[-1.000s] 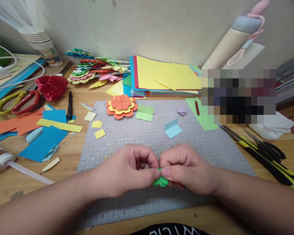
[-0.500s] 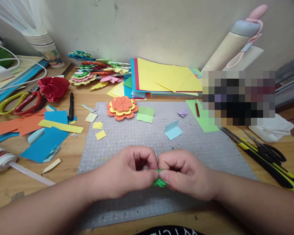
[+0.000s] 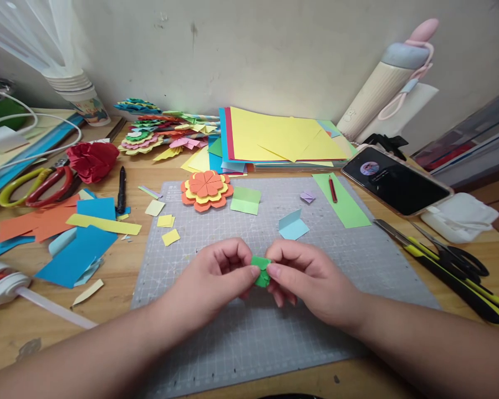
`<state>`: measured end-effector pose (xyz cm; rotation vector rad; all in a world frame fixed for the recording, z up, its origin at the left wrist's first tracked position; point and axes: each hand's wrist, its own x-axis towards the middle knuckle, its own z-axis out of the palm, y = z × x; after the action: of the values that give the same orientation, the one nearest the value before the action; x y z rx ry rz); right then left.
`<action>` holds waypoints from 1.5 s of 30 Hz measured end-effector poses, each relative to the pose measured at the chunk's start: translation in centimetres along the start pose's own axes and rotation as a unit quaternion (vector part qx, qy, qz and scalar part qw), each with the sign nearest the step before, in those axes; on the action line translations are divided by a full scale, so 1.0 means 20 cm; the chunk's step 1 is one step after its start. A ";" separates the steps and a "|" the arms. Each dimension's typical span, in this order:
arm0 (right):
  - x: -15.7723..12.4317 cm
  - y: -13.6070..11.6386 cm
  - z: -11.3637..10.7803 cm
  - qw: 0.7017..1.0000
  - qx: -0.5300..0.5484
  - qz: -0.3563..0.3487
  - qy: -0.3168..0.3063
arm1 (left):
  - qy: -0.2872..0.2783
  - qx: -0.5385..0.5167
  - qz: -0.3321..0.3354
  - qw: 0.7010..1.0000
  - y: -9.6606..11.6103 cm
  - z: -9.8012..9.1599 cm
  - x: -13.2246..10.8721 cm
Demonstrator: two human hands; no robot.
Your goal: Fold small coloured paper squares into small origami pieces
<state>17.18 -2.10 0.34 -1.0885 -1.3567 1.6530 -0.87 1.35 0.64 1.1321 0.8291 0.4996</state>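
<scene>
A small folded piece of green paper is pinched between my two hands, just above the grey cutting mat. My left hand grips its left side between thumb and fingers. On the right side, my right hand pinches it with thumb and index finger, the other fingers curled below. Beyond my hands lie a creased light-blue paper, a creased light-green paper, a small purple folded paper and a layered orange and yellow paper flower.
Blue and orange paper scraps, a glue gun and red-handled pliers lie left. Coloured sheets are stacked at the back. A phone, scissors and a yellow-black cutter are at right.
Both hands have lifted slightly and moved a little left with the green paper. It has been turned, and a flat folded face now shows between my fingertips.
</scene>
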 end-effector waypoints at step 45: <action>0.11 -0.07 -0.25 0.952 -0.185 -0.046 0.238 | 0.018 -0.008 0.032 0.999 0.00 -0.02 0.01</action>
<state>20.98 2.09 0.89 -1.4982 -1.3867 0.9938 -1.01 1.82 0.54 1.1401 0.8205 0.5803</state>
